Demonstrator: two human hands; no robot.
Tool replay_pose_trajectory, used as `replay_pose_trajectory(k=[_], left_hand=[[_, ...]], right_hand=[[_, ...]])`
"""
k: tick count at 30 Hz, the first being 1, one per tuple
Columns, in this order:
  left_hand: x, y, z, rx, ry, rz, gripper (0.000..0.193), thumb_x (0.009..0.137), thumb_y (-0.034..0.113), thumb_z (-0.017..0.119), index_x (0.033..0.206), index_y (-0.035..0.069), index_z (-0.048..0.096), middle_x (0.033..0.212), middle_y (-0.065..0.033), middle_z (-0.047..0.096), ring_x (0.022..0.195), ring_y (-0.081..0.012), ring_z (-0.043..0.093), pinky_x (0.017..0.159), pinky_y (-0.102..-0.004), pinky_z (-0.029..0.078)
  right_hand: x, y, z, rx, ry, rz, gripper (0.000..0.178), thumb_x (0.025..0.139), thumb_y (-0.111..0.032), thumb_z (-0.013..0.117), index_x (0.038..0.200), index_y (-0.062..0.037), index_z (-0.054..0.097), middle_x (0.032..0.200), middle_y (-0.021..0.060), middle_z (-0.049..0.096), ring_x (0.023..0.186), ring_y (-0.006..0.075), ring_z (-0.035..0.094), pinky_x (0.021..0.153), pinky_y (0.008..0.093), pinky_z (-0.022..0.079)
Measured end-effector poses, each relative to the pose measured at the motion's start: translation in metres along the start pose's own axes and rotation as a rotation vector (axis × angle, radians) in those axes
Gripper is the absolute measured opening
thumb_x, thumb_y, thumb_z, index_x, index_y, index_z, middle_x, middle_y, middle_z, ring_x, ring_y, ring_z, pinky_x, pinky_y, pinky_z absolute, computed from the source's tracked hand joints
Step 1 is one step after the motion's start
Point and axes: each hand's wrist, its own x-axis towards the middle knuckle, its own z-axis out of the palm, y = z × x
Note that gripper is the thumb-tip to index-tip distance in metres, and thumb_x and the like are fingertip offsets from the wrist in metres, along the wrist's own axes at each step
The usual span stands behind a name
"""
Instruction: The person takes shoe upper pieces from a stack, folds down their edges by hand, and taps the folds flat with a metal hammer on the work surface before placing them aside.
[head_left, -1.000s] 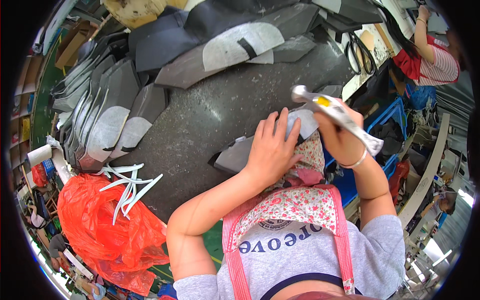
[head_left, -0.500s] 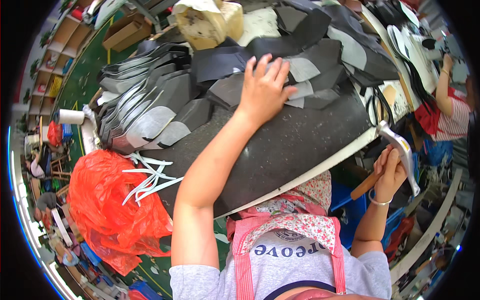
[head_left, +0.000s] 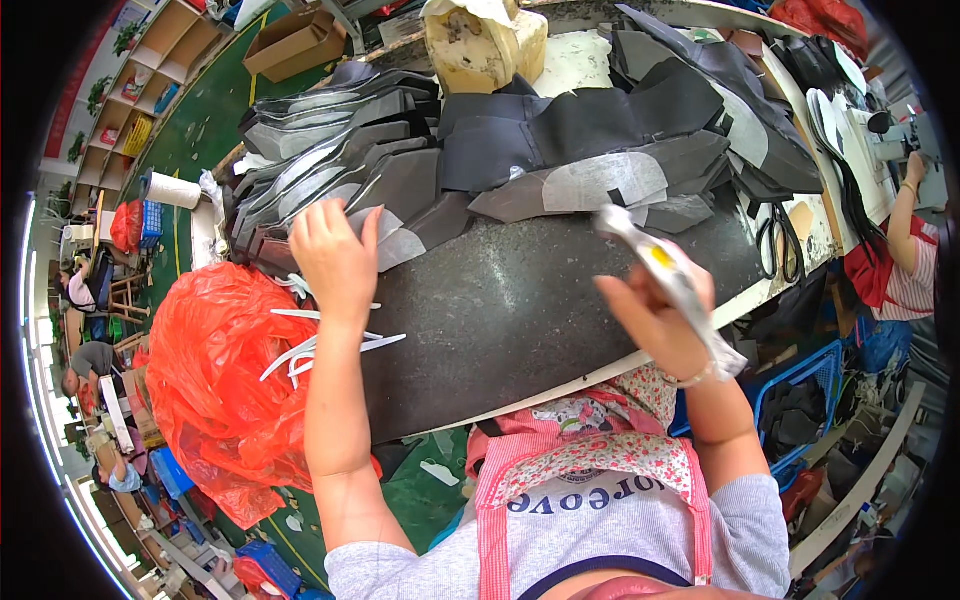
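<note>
At the left, a red plastic bag [head_left: 225, 370] bulges beside the table [head_left: 500, 310], and its right side passes behind my left forearm [head_left: 338, 400]. This forearm reaches away from me almost straight, and some white strips [head_left: 385, 342] show on both sides of it. At its end, my left grip [head_left: 335, 260] is at the near end of a stack of grey pieces [head_left: 400, 185], which lies on the left part of the table. The back of the hand is toward the camera; the fingers are bent and close together, and the thumb stands apart, to the right. Whether they pinch a piece I cannot tell, because their undersides are hidden.

More to the right, a row of dark pieces [head_left: 590, 125] extends along the far side of the table.

My right grip [head_left: 665, 315] is clamped on a hammer [head_left: 668, 270] above the right part of the table. My elbow is bent, a bracelet [head_left: 692, 378] is at the wrist, and the thumb points outward to the left. The metal head slants from upper left to lower right, somewhat blurred. Farther right lie black-handled scissors [head_left: 780, 245], near the table's edge.
</note>
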Motion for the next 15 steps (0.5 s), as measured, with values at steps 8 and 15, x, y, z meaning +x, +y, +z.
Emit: replay_pose_trajectory(k=[8,15], left_hand=[[-0.005,-0.022,-0.034,-0.670,-0.224,0.154,0.037,0.073,0.014,0.068,0.103,-0.004,0.056,0.106,-0.0218,0.061,0.101,-0.0412,0.056,0.093,-0.0465,0.041],[0.000,-0.065,-0.045,-0.966,-0.627,-0.125,0.035,0.083,0.025,0.050,0.103,-0.002,0.063,0.111,-0.0178,0.063,0.101,-0.0347,0.053,0.094,-0.0413,0.039]], right_hand=[[0.086,-0.052,0.126,0.136,-0.066,-0.688,0.015,0.078,-0.006,0.056,0.090,0.0017,0.051,0.102,0.0210,0.056,0.114,0.0381,0.051,0.099,0.0456,0.038],[0.073,-0.049,0.159,-0.211,-0.034,-0.750,0.013,0.075,-0.017,0.055,0.079,-0.0048,0.054,0.079,0.0070,0.054,0.091,0.0236,0.052,0.089,0.0364,0.037]])
